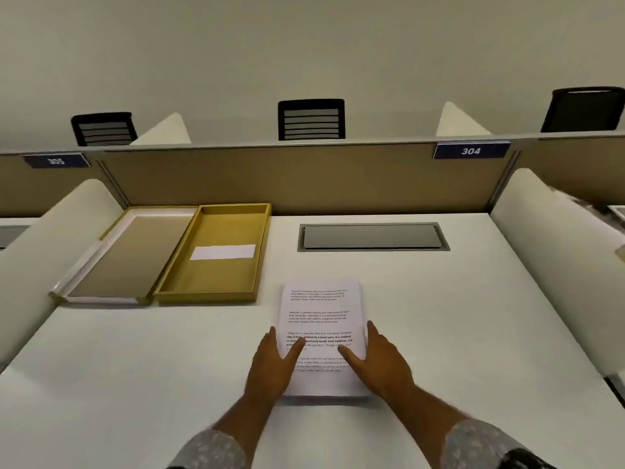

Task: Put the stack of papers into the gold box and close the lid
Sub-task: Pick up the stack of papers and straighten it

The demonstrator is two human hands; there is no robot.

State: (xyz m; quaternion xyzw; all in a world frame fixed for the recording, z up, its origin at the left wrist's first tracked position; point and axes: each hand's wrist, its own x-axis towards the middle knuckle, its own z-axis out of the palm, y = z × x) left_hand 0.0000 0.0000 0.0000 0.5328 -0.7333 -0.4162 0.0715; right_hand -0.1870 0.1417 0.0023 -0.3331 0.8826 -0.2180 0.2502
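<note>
A: Head view, hands?
B: Left hand (pixel 272 363) and right hand (pixel 378 358) lie flat and spread, one on each long edge of the white printed stack of papers (pixel 321 319), thumbs resting on the top sheet. Not gripping.
A: Where's the stack?
B: On the matte white desk (pixel 456 333), near edge. The shallow rectangular gold cardboard box (pixel 216 282) is open, far left, a white slip (pixel 223 252) inside. Its gold-rimmed lid (pixel 132 255) lies touching the box's left side, inside up.
</note>
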